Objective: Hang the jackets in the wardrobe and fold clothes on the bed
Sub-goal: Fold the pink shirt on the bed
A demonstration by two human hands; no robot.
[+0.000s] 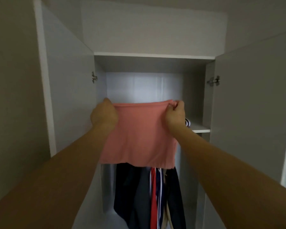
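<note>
— What do we have closest to us?

— Our two bare forearms, reaching up and forward from the bottom corners. Between them we hold a folded pink garment [139, 138] up in front of the open wardrobe [153, 56].

— How do the fingers sit?

— Our left hand [104, 115] is at the garment's upper left corner, and we see mostly the back of it. Its fingers go behind the cloth, so we cannot tell how they are curled. Our right hand [175, 114] pinches the upper right corner, with fingers and thumb curled round a bunched bit of the top edge.

— And the garment itself?

— It is stretched flat between our hands with its top edge almost level. The rest hangs down freely, and its lower edge hides the tops of what is behind it.

— What is behind it?

— Hanging clothes [149, 199] in the lower part of the wardrobe. They are dark navy and grey pieces, with one striped in red and white near the middle. Above them is a white shelf [201, 128] at about the height of our hands. At its right end, just past our right wrist, a small striped item [188, 122] peeks out.

— Further back?

— The pale back panel above the shelf, then the top board. Both doors stand swung open, with a metal hinge [214, 80] on each side.
</note>
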